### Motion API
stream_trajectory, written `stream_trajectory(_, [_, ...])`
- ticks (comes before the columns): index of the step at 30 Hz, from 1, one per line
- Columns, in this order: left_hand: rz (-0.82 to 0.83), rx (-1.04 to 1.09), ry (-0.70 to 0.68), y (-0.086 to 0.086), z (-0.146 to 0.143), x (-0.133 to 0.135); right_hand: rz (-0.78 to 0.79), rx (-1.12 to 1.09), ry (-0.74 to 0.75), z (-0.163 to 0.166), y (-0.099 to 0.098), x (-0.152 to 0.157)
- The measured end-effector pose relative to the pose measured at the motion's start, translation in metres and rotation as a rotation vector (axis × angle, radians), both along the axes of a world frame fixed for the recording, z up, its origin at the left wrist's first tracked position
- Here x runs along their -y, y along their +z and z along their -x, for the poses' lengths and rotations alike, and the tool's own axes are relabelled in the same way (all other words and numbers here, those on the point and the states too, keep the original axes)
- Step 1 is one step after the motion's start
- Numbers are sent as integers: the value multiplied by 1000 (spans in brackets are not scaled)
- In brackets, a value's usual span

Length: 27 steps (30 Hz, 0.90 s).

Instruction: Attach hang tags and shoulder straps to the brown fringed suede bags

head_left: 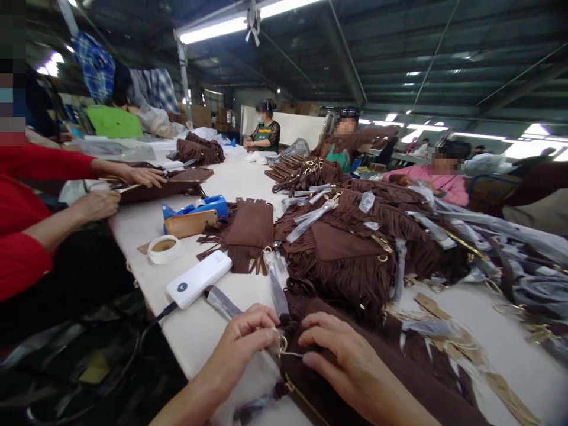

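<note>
A dark brown fringed bag [368,331] lies before me on the table's near edge. At its left end is a gold metal ring [283,343], pinched between the thumb and fingers of my left hand [242,346]. A thin pale cord [293,354] runs from the ring to the thumb and fingertips of my right hand [331,349], which are closed on it over the bag. Beside the left hand lies a plastic-wrapped strap [223,303]. A gold zipper [302,393] shows along the bag's edge below the hands.
Ahead is a heap of brown fringed bags [346,248] with plastic-wrapped straps. A white power bank [199,279], a tape roll [164,249], a phone [190,223] and a blue tape dispenser [213,206] stand left. Loose tags [461,346] lie right. A red-sleeved co-worker [26,219] handles a bag at left.
</note>
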State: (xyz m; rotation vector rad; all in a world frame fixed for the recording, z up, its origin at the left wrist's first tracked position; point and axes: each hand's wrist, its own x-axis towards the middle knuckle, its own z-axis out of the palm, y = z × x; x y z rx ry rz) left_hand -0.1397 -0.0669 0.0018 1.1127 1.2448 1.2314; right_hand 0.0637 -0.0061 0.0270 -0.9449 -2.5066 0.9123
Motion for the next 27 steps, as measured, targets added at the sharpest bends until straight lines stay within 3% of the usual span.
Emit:
stream_trajectory(7, [-47,33,14,10,5,-6,18,-114,1,40,-7,-3])
stream_trajectory(14, [-20,67,15,-9,4,-7,71,-147,-16,44,-15,-9])
stream_trajectory(22, [-55,-250,113,-22,-11,-8,86,-146,-77,39,-20,-13])
stream_trajectory(27, [3,-129,121,-27,-12,-9,78,-156,-73,37,-25,-16])
